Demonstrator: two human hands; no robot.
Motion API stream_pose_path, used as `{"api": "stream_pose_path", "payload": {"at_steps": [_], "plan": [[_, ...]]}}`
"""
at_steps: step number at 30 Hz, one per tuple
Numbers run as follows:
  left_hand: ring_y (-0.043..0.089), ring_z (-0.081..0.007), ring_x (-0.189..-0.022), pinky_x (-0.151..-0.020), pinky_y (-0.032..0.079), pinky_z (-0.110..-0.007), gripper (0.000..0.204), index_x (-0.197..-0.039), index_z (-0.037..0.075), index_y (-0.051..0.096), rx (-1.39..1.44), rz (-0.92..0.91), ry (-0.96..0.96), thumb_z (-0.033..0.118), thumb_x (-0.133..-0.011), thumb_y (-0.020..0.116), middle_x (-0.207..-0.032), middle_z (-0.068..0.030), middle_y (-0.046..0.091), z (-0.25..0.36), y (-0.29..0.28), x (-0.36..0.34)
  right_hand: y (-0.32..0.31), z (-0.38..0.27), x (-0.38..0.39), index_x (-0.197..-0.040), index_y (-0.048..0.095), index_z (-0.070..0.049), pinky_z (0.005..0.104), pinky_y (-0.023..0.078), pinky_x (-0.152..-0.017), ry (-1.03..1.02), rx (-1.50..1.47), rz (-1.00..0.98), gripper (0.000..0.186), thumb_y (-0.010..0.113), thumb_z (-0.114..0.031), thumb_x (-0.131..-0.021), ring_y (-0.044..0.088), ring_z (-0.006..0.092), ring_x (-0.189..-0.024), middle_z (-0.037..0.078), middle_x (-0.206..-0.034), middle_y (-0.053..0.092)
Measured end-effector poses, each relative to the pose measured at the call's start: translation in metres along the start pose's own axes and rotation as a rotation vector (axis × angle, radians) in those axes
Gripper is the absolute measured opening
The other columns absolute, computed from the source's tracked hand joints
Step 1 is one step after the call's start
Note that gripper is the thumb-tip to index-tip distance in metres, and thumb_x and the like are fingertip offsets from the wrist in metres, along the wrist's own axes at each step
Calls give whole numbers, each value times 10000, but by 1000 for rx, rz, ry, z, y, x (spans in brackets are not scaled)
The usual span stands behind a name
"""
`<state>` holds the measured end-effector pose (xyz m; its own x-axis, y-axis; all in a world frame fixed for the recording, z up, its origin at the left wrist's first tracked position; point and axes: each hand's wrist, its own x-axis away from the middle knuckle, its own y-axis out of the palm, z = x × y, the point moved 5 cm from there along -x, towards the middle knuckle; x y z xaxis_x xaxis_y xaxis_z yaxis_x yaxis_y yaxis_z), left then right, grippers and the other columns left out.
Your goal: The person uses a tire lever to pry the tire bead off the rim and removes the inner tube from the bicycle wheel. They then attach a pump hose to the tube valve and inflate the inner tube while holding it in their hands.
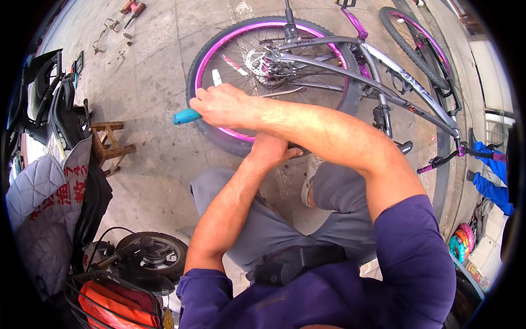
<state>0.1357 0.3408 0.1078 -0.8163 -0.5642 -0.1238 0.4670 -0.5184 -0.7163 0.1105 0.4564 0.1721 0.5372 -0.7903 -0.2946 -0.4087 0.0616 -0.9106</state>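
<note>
A grey and purple bicycle [378, 82] lies ahead of me, its large wheel with a purple rim [201, 61] and black knobby tire [193, 74] nearest. My forearms cross. Reaching over to the left, my right hand [222, 106] is closed round a tool with a teal handle [186, 116] at the tire's near-left edge; the tool's other end is hidden. Below it, my left hand [268, 151] grips the near edge of the tire, thumb stretched to the right, most fingers out of sight. A brake disc [258, 61] shows at the hub.
A wooden stool [111, 143] stands left, beside a scooter with a quilted cover [41, 183]. A small wheel [153, 255] and a basket with an orange bag [118, 307] are lower left. A red power drill [133, 7] lies far left. Someone in blue trousers [492, 178] is at right.
</note>
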Motion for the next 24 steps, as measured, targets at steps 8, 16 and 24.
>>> {"api": "stream_pose_path", "payload": {"at_steps": [8, 16, 24], "plan": [[657, -378, -1025, -901, 522, -479, 518, -1031, 31, 619, -127, -448, -40, 361, -736, 889, -1004, -168, 693, 15, -12, -12, -407, -7, 225, -1252, 623, -40, 351, 558, -680, 490, -201, 745, 291, 597, -240, -1042, 681, 214, -715, 108, -992, 712], [700, -444, -888, -768, 537, -522, 505, -990, -10, 594, -192, -434, -174, 343, -776, 884, -915, -258, 708, 88, 65, -67, -213, 33, 743, -1160, 481, -48, 358, 565, -546, 1760, -372, 1469, 262, 594, -264, -1064, 620, 173, -621, 95, -925, 595], [650, -382, -887, -799, 530, -489, 490, -1007, -10, 636, -271, -537, -123, 304, -745, 905, -902, -199, 672, 61, 65, -51, 16, 29, 871, -1441, 537, -60, 445, 543, -981, 2319, 64, 323, 614, 735, -310, -916, 703, 347, -1120, 273, -1277, 668]]}}
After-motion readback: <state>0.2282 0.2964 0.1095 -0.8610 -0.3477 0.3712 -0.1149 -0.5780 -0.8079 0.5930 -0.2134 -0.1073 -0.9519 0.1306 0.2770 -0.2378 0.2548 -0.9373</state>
